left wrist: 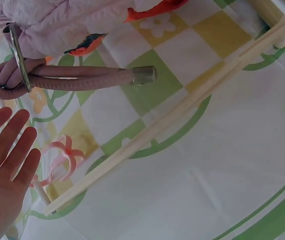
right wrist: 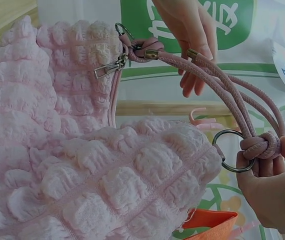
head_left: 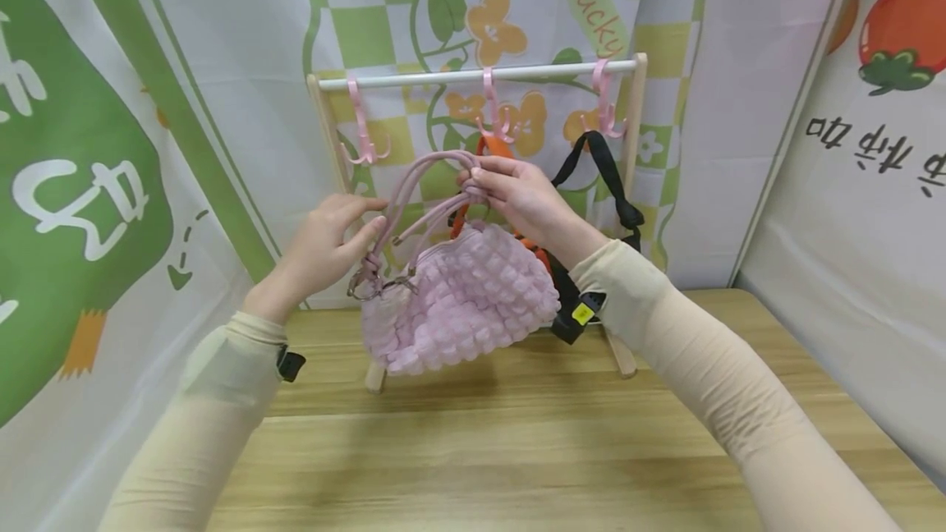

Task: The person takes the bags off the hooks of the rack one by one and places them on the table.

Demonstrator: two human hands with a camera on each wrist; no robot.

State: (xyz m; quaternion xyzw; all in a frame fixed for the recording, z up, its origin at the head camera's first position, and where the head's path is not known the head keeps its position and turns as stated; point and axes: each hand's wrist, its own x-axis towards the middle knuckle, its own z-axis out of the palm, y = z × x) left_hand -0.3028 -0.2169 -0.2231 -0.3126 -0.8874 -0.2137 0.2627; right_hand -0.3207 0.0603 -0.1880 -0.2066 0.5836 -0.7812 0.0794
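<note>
A pink, puckered fabric handbag (head_left: 458, 302) hangs tilted in front of a small rack, its right end higher than its left. My right hand (head_left: 521, 195) pinches the cord handle at its right end, thumb and fingers on the knot (right wrist: 258, 146) beside a metal ring (right wrist: 227, 150). Near the handle's left end is my left hand (head_left: 321, 245), its fingers extended beside the cord and holding nothing. In the left wrist view, the left hand's fingers (left wrist: 12, 145) spread below the other knot (left wrist: 15, 80). A zipper pull (right wrist: 107, 69) dangles at the bag's opening.
The rack's white rod (head_left: 414, 79) carries pink hooks (head_left: 362, 126) at left, middle and right. From the right hook hangs a black strap (head_left: 608, 175); an orange item (head_left: 497, 146) hangs from the middle one, partly behind the bag. Below is a wooden table (head_left: 473, 458); printed curtains stand around.
</note>
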